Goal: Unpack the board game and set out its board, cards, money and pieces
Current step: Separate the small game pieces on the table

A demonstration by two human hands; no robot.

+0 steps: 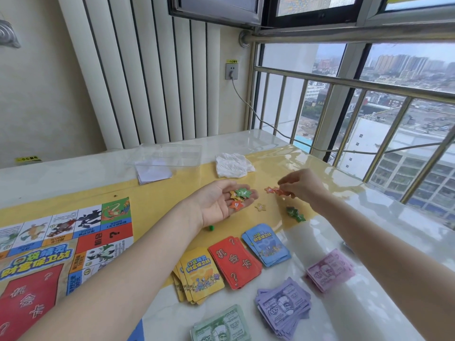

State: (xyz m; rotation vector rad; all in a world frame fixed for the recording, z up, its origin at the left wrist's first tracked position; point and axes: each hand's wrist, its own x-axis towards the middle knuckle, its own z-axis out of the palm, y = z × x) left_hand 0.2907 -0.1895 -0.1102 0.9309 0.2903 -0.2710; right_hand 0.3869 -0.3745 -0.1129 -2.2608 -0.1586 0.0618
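Observation:
My left hand (pixel 221 200) lies palm up over the table and cradles several star tokens (pixel 240 196) in orange, green and yellow. My right hand (pixel 301 184) pinches orange star tokens (pixel 274 190) just above the table. A yellow star (pixel 260 207) and green stars (pixel 295 214) lie on the table. The game board (pixel 61 244) is spread at the left. Yellow cards (pixel 199 275), red cards (pixel 235 262) and blue cards (pixel 267 244) lie in stacks. Pink money (pixel 330 269), purple money (pixel 283 307) and green money (pixel 221 326) sit near me.
A clear plastic tray (pixel 165 155) over folded white paper (pixel 154 173) and a crumpled white bag (pixel 234 164) lie at the back. A small green piece (pixel 211 227) sits by my left wrist. A railing and window stand at the right, with a cable (pixel 248 104) hanging from a wall socket.

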